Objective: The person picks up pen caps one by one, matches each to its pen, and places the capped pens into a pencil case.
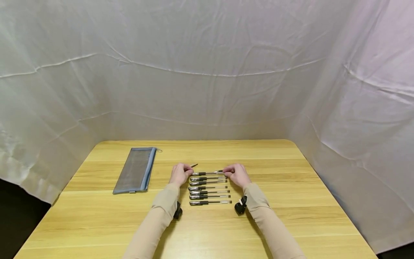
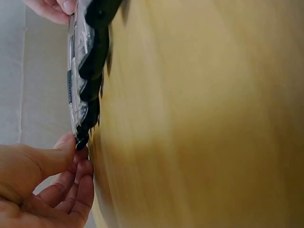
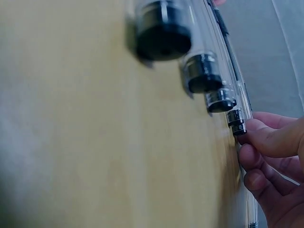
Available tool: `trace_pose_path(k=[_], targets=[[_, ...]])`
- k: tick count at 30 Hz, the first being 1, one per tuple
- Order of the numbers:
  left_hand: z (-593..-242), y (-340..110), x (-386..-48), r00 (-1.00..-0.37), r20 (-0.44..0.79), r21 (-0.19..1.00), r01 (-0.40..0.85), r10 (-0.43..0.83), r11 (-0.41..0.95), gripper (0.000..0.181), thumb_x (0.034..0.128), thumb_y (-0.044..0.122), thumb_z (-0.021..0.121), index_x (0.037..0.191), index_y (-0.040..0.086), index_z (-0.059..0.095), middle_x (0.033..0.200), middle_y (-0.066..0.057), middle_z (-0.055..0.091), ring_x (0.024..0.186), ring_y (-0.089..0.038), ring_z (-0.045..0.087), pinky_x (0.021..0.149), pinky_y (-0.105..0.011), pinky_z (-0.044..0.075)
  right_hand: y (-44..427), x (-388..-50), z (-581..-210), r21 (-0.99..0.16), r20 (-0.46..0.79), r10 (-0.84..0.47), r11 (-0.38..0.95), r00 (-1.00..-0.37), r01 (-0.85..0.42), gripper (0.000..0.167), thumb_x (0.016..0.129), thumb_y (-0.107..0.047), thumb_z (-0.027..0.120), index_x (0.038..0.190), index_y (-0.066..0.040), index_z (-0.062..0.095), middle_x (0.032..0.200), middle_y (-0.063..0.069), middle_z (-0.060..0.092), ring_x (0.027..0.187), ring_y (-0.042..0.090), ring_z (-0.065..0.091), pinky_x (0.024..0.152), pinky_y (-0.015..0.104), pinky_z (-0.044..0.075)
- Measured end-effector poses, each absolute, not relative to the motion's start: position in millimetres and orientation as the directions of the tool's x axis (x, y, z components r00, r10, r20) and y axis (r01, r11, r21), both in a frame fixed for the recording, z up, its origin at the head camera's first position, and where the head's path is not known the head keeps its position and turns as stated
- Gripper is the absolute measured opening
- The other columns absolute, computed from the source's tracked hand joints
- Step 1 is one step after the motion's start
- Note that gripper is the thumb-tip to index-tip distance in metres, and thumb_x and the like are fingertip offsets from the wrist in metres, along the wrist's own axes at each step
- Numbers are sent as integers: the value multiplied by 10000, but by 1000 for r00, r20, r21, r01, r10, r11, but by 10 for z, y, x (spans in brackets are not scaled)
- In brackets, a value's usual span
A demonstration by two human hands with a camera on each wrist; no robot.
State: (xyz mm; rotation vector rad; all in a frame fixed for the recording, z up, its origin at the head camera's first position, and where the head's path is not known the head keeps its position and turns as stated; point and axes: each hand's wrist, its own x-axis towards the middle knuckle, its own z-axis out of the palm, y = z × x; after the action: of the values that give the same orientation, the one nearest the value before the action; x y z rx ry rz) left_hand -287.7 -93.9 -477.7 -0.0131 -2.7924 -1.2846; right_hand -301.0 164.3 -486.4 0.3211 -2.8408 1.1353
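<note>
Lies at the 12 o'clock end of a row of like pens (image 1: 209, 196) on the worktop (image 1: 323, 223): the far pen (image 1: 207, 173), stretched from 9 to 3 o'clock. Looks light, stiff and smooth; likely to roll or slip if pinched off-centre, but hardly fragile. Best taken by the middle of the barrel for a one-handed lift, or squarely by both ends; better not to tug on a cap, possibly prone to pulling off. Seems pinched now at the 9 o'clock end by the left grip (image 1: 179, 174) and at the 3 o'clock end by the right grip (image 1: 238, 174), with fingers curled in on both sides. Hard to tell whether one pen or two overlapping. Also unclear: a dark slim tip (image 1: 194, 165) poking out toward 2 o'clock from the left grip, otherwise hidden, and, in the right wrist view, a clear tube (image 3: 252, 209) running toward 6 o'clock behind the fingers.
</note>
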Motion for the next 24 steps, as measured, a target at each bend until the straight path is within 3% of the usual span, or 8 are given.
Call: trace_pose_path(k=[13,19,24], targets=[[-4794,-916,-2885,-998,54,754,18,-35,657,110,945,70,669,985,32,765,1102,-171,739,1140,-358,625,1056,-496,477,1633,-3026,-4863,-663,155,-168,713,-973,-229,107,871,-23,747,953,-65,801,1089,144,769,968,284,714,894,444,573],[-4797,-938,-2868,-998,54,786,18,-40,617,117,940,47,664,1001,13,758,1083,-173,744,1100,-345,645,1045,-487,487,1688,-3011,-4881,-733,144,-126,653,-981,-192,149,876,-2,726,1012,-24,783,1096,182,756,1005,315,701,928,461,565],[-4815,-1001,-2864,-996,63,807,16,-58,590,116,935,54,683,1000,6,765,1008,-156,754,939,-275,673,911,-432,544,1785,-3028,-4906,-799,122,-55,587,-991,-131,169,872,-4,725,1036,9,762,979,175,747,823,196,640,757,293,534]])
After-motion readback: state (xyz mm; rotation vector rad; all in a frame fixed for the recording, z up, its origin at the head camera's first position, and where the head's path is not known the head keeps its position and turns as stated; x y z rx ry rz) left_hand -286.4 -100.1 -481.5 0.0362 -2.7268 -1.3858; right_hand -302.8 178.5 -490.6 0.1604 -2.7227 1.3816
